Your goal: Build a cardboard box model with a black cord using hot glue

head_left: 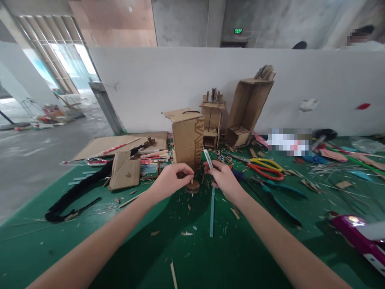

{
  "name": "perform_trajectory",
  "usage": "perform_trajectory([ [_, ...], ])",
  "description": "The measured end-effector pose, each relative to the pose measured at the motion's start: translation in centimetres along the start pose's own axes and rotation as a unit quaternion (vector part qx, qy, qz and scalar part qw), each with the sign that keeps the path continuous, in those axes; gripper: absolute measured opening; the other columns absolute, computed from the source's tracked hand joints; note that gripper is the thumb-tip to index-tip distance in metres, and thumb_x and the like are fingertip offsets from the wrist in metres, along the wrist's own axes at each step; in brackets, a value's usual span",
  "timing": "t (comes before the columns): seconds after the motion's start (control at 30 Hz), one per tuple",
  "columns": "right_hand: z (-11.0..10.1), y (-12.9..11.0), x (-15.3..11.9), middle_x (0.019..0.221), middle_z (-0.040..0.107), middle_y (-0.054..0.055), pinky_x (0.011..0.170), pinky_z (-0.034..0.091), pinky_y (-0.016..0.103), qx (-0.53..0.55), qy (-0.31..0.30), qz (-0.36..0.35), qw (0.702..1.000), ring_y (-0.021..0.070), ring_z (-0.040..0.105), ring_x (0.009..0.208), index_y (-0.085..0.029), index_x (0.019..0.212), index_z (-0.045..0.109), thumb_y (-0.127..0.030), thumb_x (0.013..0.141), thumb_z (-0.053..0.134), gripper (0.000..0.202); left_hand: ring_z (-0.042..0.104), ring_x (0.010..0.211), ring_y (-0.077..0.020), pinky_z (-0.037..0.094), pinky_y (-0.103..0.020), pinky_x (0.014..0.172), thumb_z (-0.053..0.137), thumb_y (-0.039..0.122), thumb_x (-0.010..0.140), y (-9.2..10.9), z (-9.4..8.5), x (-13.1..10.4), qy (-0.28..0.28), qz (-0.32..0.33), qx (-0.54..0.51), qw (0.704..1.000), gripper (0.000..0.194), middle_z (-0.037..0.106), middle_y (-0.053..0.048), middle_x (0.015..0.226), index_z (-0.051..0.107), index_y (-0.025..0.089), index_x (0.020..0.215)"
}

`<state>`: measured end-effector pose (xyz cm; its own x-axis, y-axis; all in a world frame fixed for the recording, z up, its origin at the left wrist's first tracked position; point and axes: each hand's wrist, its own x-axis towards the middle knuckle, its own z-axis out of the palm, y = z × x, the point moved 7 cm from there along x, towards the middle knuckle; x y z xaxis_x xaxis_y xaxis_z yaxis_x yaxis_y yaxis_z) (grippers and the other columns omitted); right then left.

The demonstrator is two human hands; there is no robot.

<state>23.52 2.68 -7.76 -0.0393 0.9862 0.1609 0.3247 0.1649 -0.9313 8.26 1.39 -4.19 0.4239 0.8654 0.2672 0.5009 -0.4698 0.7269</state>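
Observation:
My left hand (177,177) pinches the top of a thin stick that stands through a small round brown disc (192,186). The disc hangs just below its fingertips, over the green table (135,249). To the right, my right hand (221,176) is closed round a slim silvery tool (207,155), whose tip points up and away. A blue strip (212,212) lies below that hand. Directly behind both hands stands an upright cardboard box (186,140) with a flat top flap.
Two cardboard structures (213,116) (251,100) stand against the white partition (144,80). Red-and-yellow scissors (266,166) and teal pliers (279,196) lie right. A black fuzzy strip (78,192) and cardboard piece (124,172) lie left. A purple object (351,230) sits at the right edge.

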Motion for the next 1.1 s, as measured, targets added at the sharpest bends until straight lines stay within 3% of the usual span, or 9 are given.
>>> perform_trajectory([
  [0.1, 0.5, 0.9, -0.7, 0.093, 0.061, 0.008, 0.052, 0.049, 0.025, 0.044, 0.005, 0.040, 0.998, 0.0172, 0.061, 0.082, -0.019, 0.103, 0.049, -0.019, 0.079, 0.034, 0.028, 0.063, 0.068, -0.0154, 0.050, -0.027, 0.063, 0.055, 0.031, 0.077, -1.4, -0.7, 1.0, 0.015, -0.013, -0.010, 1.000, 0.017, 0.069, -0.003, 0.076, 0.064, 0.017, 0.080],
  [0.23, -0.1, 1.4, -1.7, 0.095, 0.060, 0.007, 0.055, 0.053, 0.026, 0.044, -0.016, 0.060, 0.997, 0.0179, 0.060, 0.086, -0.022, 0.095, 0.053, -0.019, 0.078, 0.042, 0.020, 0.064, 0.072, -0.0155, 0.051, -0.026, 0.065, 0.057, 0.032, 0.076, -2.4, -1.7, 1.3, 0.021, -0.019, -0.014, 1.000, 0.018, 0.069, -0.004, 0.078, 0.064, 0.016, 0.079],
  [0.43, -1.5, 0.8, -2.2, 0.089, 0.059, 0.006, 0.058, 0.050, 0.028, -0.130, -0.051, -0.011, 0.990, 0.0159, 0.057, 0.073, -0.019, 0.093, 0.055, -0.017, 0.082, 0.040, 0.019, 0.063, 0.070, -0.0141, 0.051, -0.025, 0.065, 0.057, 0.030, 0.076, -2.1, -1.5, 1.1, 0.011, -0.026, -0.017, 0.999, 0.015, 0.069, -0.003, 0.077, 0.064, 0.017, 0.079],
  [0.53, -1.0, -0.4, -2.7, 0.083, 0.057, 0.004, 0.071, 0.046, 0.030, -0.249, -0.052, -0.088, 0.963, 0.0160, 0.056, 0.075, -0.019, 0.086, 0.058, -0.013, 0.080, 0.041, 0.019, 0.062, 0.069, -0.0133, 0.050, -0.025, 0.065, 0.056, 0.029, 0.078, -1.2, -1.1, 0.9, -0.012, -0.010, -0.006, 1.000, 0.014, 0.068, -0.002, 0.076, 0.064, 0.017, 0.080],
  [0.63, -0.6, -0.9, -3.2, 0.082, 0.056, 0.003, 0.071, 0.044, 0.028, -0.325, -0.059, -0.118, 0.937, 0.0151, 0.056, 0.074, -0.020, 0.082, 0.060, -0.011, 0.078, 0.043, 0.020, 0.061, 0.070, -0.0138, 0.049, -0.026, 0.064, 0.055, 0.029, 0.078, -0.2, -1.6, 0.7, -0.034, 0.009, 0.022, 0.999, 0.014, 0.067, -0.002, 0.078, 0.064, 0.018, 0.080],
  [0.8, -1.4, -1.5, -4.2, 0.092, 0.058, 0.006, 0.073, 0.044, 0.026, -0.386, -0.083, -0.149, 0.907, 0.0146, 0.058, 0.080, -0.017, 0.096, 0.063, -0.009, 0.080, 0.040, 0.028, 0.061, 0.070, -0.0144, 0.049, -0.026, 0.063, 0.055, 0.031, 0.079, 0.5, -2.7, 0.8, -0.071, 0.032, 0.045, 0.996, 0.015, 0.069, -0.002, 0.078, 0.065, 0.019, 0.079],
  [0.9, -2.0, -1.5, -5.2, 0.094, 0.062, 0.007, 0.068, 0.046, 0.029, -0.482, -0.087, -0.145, 0.860, 0.0184, 0.060, 0.083, -0.018, 0.110, 0.060, -0.008, 0.085, 0.038, 0.035, 0.062, 0.071, -0.0147, 0.050, -0.026, 0.064, 0.055, 0.032, 0.079, 0.2, -2.8, 1.1, -0.085, 0.029, 0.057, 0.994, 0.017, 0.069, -0.002, 0.079, 0.065, 0.019, 0.079],
  [1.0, -1.2, -1.4, -6.4, 0.093, 0.064, 0.006, 0.063, 0.046, 0.030, -0.544, -0.136, -0.166, 0.811, 0.0208, 0.062, 0.082, -0.020, 0.114, 0.058, -0.010, 0.087, 0.039, 0.035, 0.063, 0.073, -0.0151, 0.050, -0.027, 0.067, 0.056, 0.034, 0.079, -0.7, -2.3, 1.4, -0.104, 0.015, 0.049, 0.993, 0.018, 0.070, -0.002, 0.081, 0.065, 0.019, 0.082],
  [1.1, -0.3, -1.9, -7.4, 0.100, 0.064, 0.010, 0.068, 0.048, 0.031, -0.520, -0.171, -0.197, 0.814, 0.0201, 0.062, 0.085, -0.015, 0.115, 0.058, -0.016, 0.090, 0.038, 0.031, 0.063, 0.074, -0.0149, 0.050, -0.027, 0.069, 0.056, 0.032, 0.079, -1.2, -1.9, 1.5, -0.107, 0.008, 0.028, 0.994, 0.017, 0.070, -0.002, 0.081, 0.065, 0.018, 0.082],
])
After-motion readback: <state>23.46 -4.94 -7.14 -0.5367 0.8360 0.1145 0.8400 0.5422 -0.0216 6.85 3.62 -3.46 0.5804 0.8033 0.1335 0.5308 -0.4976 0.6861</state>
